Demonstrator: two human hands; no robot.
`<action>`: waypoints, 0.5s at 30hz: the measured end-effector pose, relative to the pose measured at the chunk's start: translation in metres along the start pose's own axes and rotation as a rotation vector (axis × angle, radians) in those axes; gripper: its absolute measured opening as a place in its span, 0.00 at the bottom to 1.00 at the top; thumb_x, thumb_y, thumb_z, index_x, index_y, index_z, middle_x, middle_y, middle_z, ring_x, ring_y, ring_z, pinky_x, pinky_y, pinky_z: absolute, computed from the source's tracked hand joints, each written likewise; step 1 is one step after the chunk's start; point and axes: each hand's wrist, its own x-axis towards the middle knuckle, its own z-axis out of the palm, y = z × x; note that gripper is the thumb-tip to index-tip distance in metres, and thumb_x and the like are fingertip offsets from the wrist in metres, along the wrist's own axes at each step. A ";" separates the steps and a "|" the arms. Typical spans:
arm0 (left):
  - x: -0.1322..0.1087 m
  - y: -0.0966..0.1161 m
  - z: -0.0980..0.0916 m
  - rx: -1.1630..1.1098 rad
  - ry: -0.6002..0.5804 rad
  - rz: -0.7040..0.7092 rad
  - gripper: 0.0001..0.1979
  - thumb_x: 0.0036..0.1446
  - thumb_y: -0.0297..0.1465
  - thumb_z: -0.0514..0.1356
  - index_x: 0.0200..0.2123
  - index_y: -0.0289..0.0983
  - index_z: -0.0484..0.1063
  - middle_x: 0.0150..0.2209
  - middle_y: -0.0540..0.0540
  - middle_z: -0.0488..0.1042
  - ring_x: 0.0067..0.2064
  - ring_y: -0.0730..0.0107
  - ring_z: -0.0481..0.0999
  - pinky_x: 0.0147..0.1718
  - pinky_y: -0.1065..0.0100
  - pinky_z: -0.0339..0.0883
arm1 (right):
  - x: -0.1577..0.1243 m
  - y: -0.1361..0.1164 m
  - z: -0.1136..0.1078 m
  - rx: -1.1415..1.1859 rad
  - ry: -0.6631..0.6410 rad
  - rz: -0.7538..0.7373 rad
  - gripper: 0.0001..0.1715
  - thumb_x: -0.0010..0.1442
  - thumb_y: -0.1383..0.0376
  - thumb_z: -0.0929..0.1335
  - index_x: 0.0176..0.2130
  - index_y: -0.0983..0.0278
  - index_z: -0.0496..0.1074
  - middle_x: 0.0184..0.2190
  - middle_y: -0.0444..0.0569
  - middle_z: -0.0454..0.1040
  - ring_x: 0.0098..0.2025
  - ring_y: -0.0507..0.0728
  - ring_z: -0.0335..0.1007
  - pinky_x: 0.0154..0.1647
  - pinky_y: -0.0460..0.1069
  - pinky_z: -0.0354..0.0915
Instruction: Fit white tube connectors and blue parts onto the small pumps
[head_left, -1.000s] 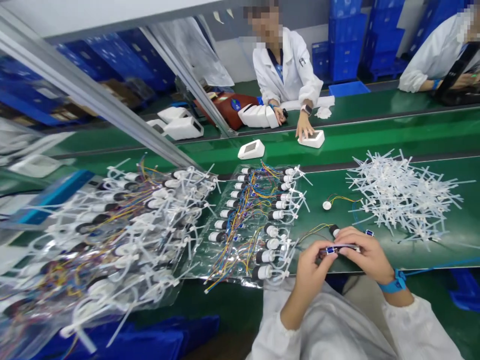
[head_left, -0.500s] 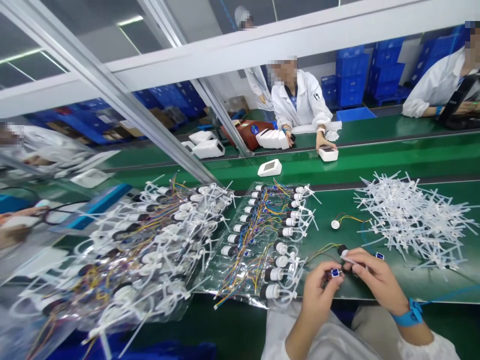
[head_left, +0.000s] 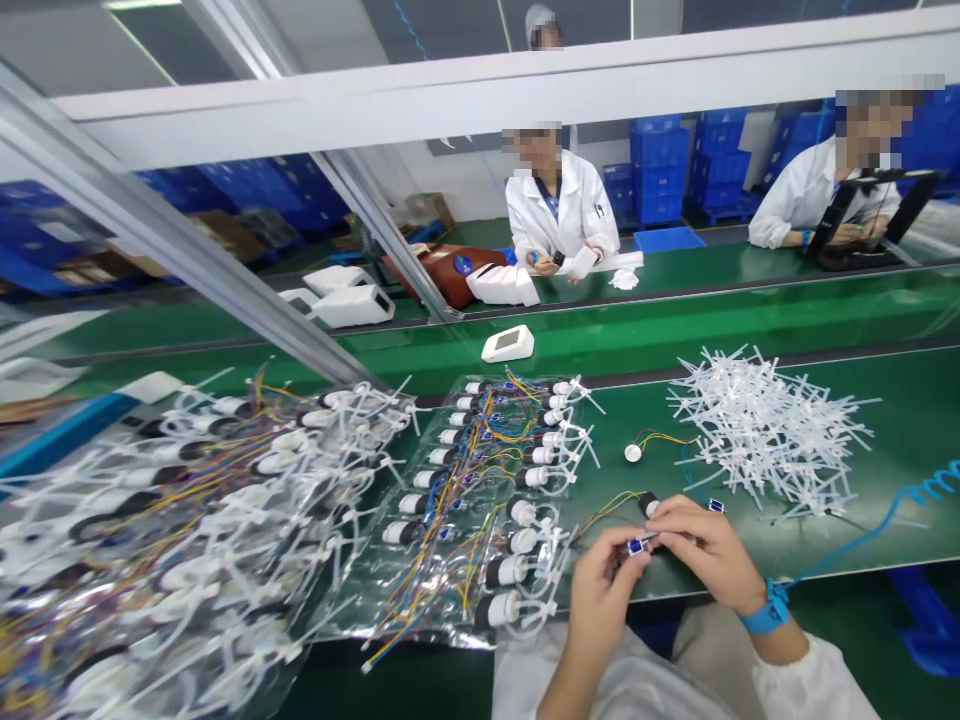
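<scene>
My left hand (head_left: 600, 580) is closed in a pinch on a small blue solenoid valve (head_left: 637, 545) with a bright metal frame. My right hand (head_left: 709, 550), a blue strap at its wrist, has its fingers pinched together right beside the valve; what lies between them is hidden. Just beyond those fingertips shows the black end of a small motor pump (head_left: 647, 503), yellow and dark wires running left from it. A second blue valve (head_left: 716, 506) lies behind my right hand. Farther back rests a round white part (head_left: 633, 453) with coloured wires.
White cable ties or tubes form a pile (head_left: 772, 430) at right. Left of my hands, wired pumps with tubing lie in rows on clear plastic (head_left: 360, 590); more pumps (head_left: 172, 520) fill the far left. A white device (head_left: 508, 344) stands ahead. Co-workers sit beyond the metal frame (head_left: 225, 280).
The view has swung to the right. My right fingers have moved left, closer to the valve in my left hand. The co-worker opposite has lifted a white device from the bench.
</scene>
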 end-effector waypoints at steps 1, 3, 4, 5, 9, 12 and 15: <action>0.000 0.000 0.000 0.021 -0.003 0.009 0.16 0.66 0.44 0.71 0.46 0.37 0.85 0.41 0.41 0.86 0.42 0.60 0.85 0.43 0.65 0.78 | 0.000 0.000 0.000 0.000 0.008 -0.005 0.17 0.78 0.50 0.72 0.49 0.54 0.90 0.45 0.55 0.87 0.53 0.63 0.83 0.56 0.55 0.79; 0.000 0.001 -0.001 0.069 -0.016 0.026 0.15 0.66 0.44 0.71 0.46 0.38 0.86 0.42 0.41 0.86 0.43 0.58 0.85 0.45 0.64 0.78 | 0.001 0.000 0.001 0.002 0.029 -0.015 0.17 0.77 0.50 0.73 0.48 0.55 0.90 0.45 0.55 0.86 0.52 0.63 0.84 0.56 0.56 0.79; 0.000 0.000 -0.001 0.086 -0.025 0.033 0.16 0.67 0.44 0.70 0.46 0.38 0.86 0.41 0.41 0.86 0.43 0.59 0.85 0.44 0.65 0.78 | 0.001 0.000 0.001 0.001 0.039 -0.018 0.17 0.77 0.50 0.73 0.47 0.56 0.90 0.45 0.56 0.86 0.52 0.63 0.84 0.56 0.56 0.79; 0.000 0.000 -0.002 0.096 -0.035 0.037 0.17 0.68 0.45 0.69 0.46 0.38 0.85 0.41 0.41 0.86 0.41 0.60 0.85 0.42 0.65 0.78 | 0.001 0.000 0.002 -0.001 0.046 -0.020 0.17 0.77 0.50 0.73 0.47 0.56 0.90 0.45 0.55 0.86 0.51 0.63 0.84 0.55 0.56 0.79; 0.002 -0.005 -0.005 0.095 -0.043 0.042 0.21 0.71 0.50 0.66 0.49 0.37 0.84 0.38 0.42 0.85 0.34 0.63 0.82 0.36 0.67 0.76 | 0.001 0.001 0.004 -0.009 0.063 -0.022 0.16 0.78 0.51 0.72 0.47 0.55 0.89 0.44 0.54 0.86 0.51 0.63 0.84 0.56 0.56 0.78; 0.002 -0.010 -0.007 0.116 -0.050 0.042 0.21 0.71 0.50 0.66 0.50 0.38 0.84 0.40 0.42 0.85 0.36 0.62 0.83 0.37 0.67 0.77 | 0.002 0.002 0.006 -0.010 0.045 -0.026 0.16 0.78 0.52 0.72 0.46 0.55 0.89 0.43 0.54 0.86 0.51 0.63 0.83 0.55 0.56 0.78; 0.001 -0.011 -0.008 0.135 -0.073 0.049 0.22 0.70 0.52 0.66 0.49 0.39 0.84 0.43 0.40 0.86 0.42 0.57 0.85 0.40 0.66 0.78 | 0.002 0.003 0.007 -0.012 0.033 -0.020 0.16 0.77 0.50 0.72 0.46 0.54 0.89 0.42 0.53 0.86 0.50 0.64 0.83 0.55 0.56 0.78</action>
